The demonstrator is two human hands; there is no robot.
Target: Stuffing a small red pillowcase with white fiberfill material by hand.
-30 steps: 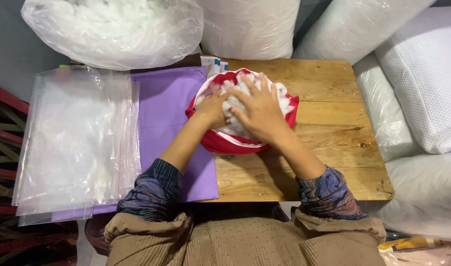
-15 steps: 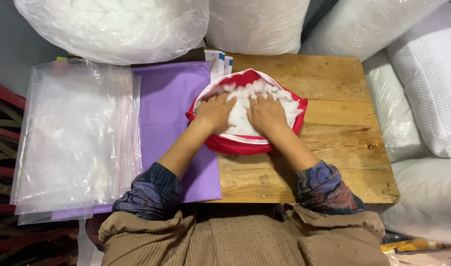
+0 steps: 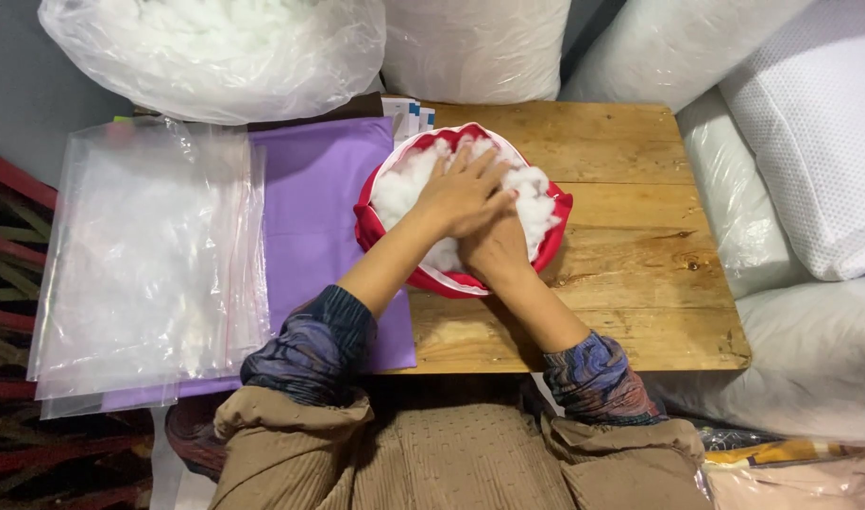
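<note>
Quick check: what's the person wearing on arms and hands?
Left hand and right hand are bare: no gloves. Forearms uncovered; both dark blue-purple swirl-patterned sleeves are pushed up toward the elbows. No rings or watch visible.

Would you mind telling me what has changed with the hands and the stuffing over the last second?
Half a second ago the hands pressed side by side on the white stuffing. Now the left hand has crossed over and lies flat on top of the right hand, both pushing down into the red cover. Nothing was grasped or released. The purple cloth, clear plastic bags and wooden table lie as before.
</note>
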